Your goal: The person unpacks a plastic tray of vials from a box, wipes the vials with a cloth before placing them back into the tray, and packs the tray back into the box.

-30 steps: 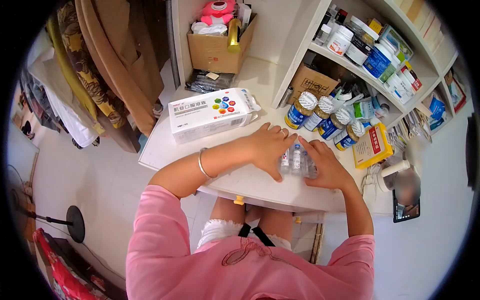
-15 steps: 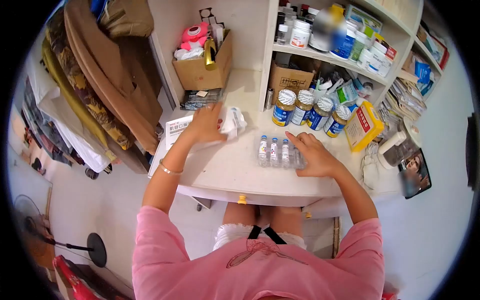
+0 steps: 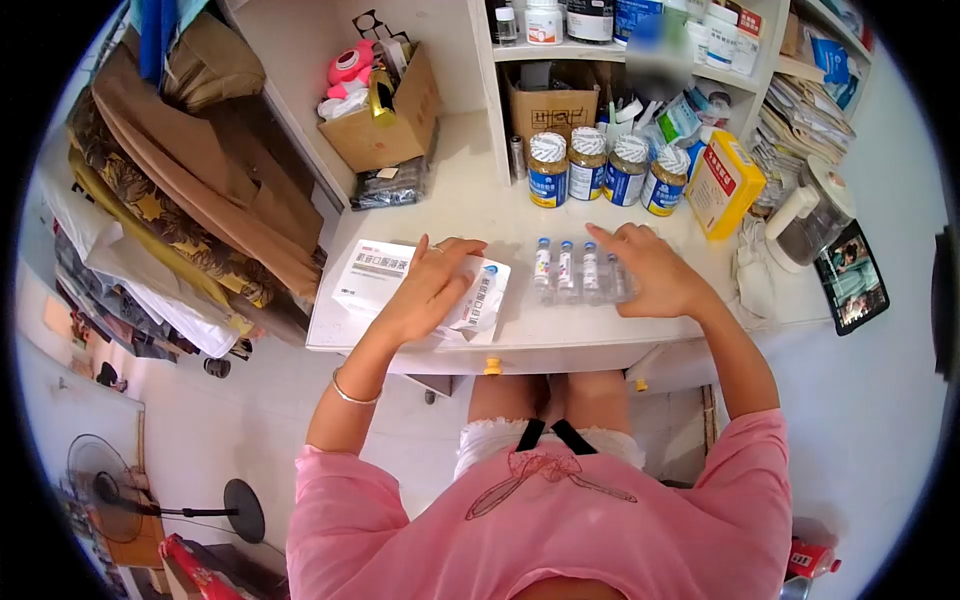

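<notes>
My left hand (image 3: pixel 435 290) lies across a white carton (image 3: pixel 375 275) with printed lettering, its fingers spread over the top near the carton's right end. A printed white end panel (image 3: pixel 487 302) sticks out beside the thumb. To the right, a clear plastic tray (image 3: pixel 572 297) holds several small glass vials with blue caps; one labelled vial (image 3: pixel 566 265) is near its middle. My right hand (image 3: pixel 655 272) grips the tray's right end, forefinger at the far edge and thumb at the near edge. That hand partly hides the vials beneath it.
Behind the tray stand several jars (image 3: pixel 548 172) with blue labels. A yellow box (image 3: pixel 725 185), a glass jug (image 3: pixel 812 215) and a phone or tablet (image 3: pixel 852 278) are at the right. A cardboard box (image 3: pixel 385 130) stands at the back left. The desk's front edge has a yellow knob (image 3: pixel 492 366).
My left hand and the white carton have come closer to the desk's front edge, and the carton has turned slightly. My right hand stays at the vial tray. The camera view has shifted.
</notes>
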`<state>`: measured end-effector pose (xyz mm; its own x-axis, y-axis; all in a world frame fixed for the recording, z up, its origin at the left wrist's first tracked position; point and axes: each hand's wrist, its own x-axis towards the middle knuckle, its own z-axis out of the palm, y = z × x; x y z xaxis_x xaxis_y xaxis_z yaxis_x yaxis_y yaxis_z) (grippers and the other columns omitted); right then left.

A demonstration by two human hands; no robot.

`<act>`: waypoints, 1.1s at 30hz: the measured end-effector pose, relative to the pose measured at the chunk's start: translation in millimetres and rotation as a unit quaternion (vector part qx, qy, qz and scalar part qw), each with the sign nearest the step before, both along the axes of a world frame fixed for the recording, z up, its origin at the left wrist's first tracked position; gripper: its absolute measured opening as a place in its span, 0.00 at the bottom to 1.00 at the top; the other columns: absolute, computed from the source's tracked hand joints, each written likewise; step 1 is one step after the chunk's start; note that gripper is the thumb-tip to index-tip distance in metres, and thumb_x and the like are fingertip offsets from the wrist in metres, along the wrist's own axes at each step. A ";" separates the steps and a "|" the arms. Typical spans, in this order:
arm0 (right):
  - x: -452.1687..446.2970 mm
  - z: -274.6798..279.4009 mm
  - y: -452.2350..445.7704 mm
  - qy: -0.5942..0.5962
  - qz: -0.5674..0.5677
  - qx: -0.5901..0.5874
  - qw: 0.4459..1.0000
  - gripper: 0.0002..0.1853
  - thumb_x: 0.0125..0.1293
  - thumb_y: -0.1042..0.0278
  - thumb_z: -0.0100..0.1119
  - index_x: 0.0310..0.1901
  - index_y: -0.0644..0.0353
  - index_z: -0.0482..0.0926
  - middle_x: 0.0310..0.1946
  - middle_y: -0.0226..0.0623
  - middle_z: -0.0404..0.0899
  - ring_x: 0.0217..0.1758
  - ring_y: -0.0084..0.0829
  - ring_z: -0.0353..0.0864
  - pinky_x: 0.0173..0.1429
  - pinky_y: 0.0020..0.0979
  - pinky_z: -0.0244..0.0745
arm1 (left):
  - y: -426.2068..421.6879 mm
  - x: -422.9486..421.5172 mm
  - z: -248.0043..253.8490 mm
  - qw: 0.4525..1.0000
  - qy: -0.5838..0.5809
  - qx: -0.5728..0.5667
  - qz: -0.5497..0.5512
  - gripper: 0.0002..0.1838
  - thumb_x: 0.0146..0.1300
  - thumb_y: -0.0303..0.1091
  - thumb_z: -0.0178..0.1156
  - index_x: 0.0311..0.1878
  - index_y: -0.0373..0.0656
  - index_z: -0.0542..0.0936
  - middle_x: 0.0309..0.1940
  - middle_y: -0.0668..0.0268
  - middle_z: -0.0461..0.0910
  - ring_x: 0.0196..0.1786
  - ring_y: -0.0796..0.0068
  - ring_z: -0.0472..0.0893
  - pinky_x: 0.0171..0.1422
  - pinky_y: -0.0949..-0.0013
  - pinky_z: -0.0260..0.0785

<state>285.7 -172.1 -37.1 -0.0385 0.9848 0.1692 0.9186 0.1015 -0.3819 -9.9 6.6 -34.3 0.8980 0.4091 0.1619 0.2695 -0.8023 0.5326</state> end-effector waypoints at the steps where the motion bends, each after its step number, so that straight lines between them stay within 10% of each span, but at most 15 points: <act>1: 2.4 -0.8 -0.9 0.000 0.000 0.001 1.000 0.53 0.37 0.63 0.69 0.72 0.53 0.57 0.47 0.46 0.68 0.52 0.47 0.67 0.61 0.39 0.63 | -5.4 -0.1 4.3 0.998 -0.029 0.058 0.002 0.35 0.53 0.43 0.61 0.66 0.47 0.67 0.64 0.59 0.66 0.71 0.52 0.60 0.77 0.41 0.31; 11: -6.2 -6.8 -4.4 -0.003 -0.025 0.025 0.999 0.51 0.36 0.63 0.69 0.70 0.51 0.61 0.47 0.44 0.68 0.53 0.46 0.67 0.61 0.39 0.63 | -23.9 3.1 -15.3 0.984 -0.036 0.168 0.035 0.28 0.58 0.25 0.54 0.65 0.38 0.68 0.60 0.48 0.71 0.70 0.52 0.64 0.73 0.54 0.54; 14: -11.7 -0.8 -9.0 0.035 -0.018 0.058 0.998 0.51 0.36 0.63 0.69 0.70 0.51 0.62 0.46 0.44 0.68 0.52 0.46 0.67 0.59 0.40 0.63 | -29.5 2.8 -15.2 0.987 -0.120 -0.010 0.108 0.22 0.68 0.26 0.48 0.65 0.39 0.68 0.57 0.42 0.73 0.64 0.39 0.68 0.72 0.56 0.57; 19: -42.9 -0.1 -10.0 0.146 0.012 0.104 0.984 0.50 0.37 0.64 0.68 0.69 0.52 0.62 0.46 0.43 0.67 0.52 0.45 0.67 0.57 0.39 0.64 | -46.0 7.3 -16.5 0.978 -0.157 -0.021 0.136 0.20 0.73 0.33 0.44 0.66 0.40 0.68 0.56 0.41 0.74 0.63 0.39 0.69 0.68 0.56 0.62; 33: -65.8 0.5 -2.7 -0.016 0.069 -0.026 0.997 0.48 0.37 0.60 0.69 0.68 0.53 0.65 0.48 0.46 0.70 0.56 0.46 0.67 0.56 0.44 0.64 | -48.8 16.8 -16.1 0.981 -0.141 -0.003 0.132 0.21 0.75 0.39 0.42 0.65 0.41 0.70 0.55 0.42 0.74 0.62 0.37 0.69 0.67 0.56 0.62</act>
<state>219.9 -174.8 -36.6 -0.1794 0.9771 0.1147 0.9092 0.2092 -0.3601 7.0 -42.1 -50.5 0.6804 0.6233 0.3854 0.3089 -0.7208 0.6205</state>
